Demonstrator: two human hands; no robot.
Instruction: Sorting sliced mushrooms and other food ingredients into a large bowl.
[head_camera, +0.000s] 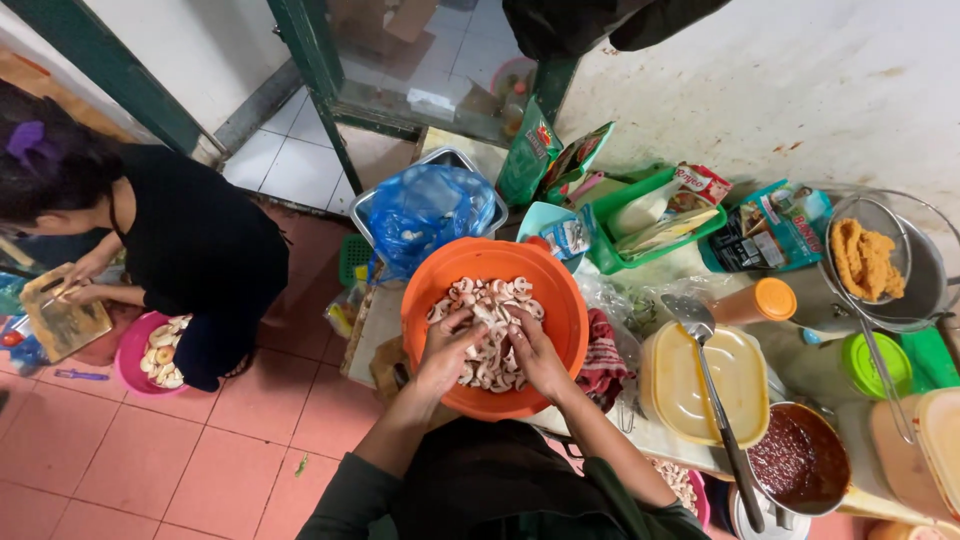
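An orange plastic bowl (425, 300) stands at the table's near edge, filled with pale sliced mushrooms (488, 302). Both my hands are over the bowl. My left hand (449, 349) has its fingers curled among the slices on the near left side. Close beside it, my right hand (536, 352) presses into the slices, its fingers bent around a piece. What exactly sits between the fingers is hidden by the hands themselves.
Right of the bowl: a lidded yellow container (678, 390) with a ladle (722, 420) across it, a pot of red sauce (798, 458), a strainer (868, 262). Behind: a blue bag (425, 210), a green basket (630, 245). On the floor at left, a person (180, 240) cuts on a board (60, 320).
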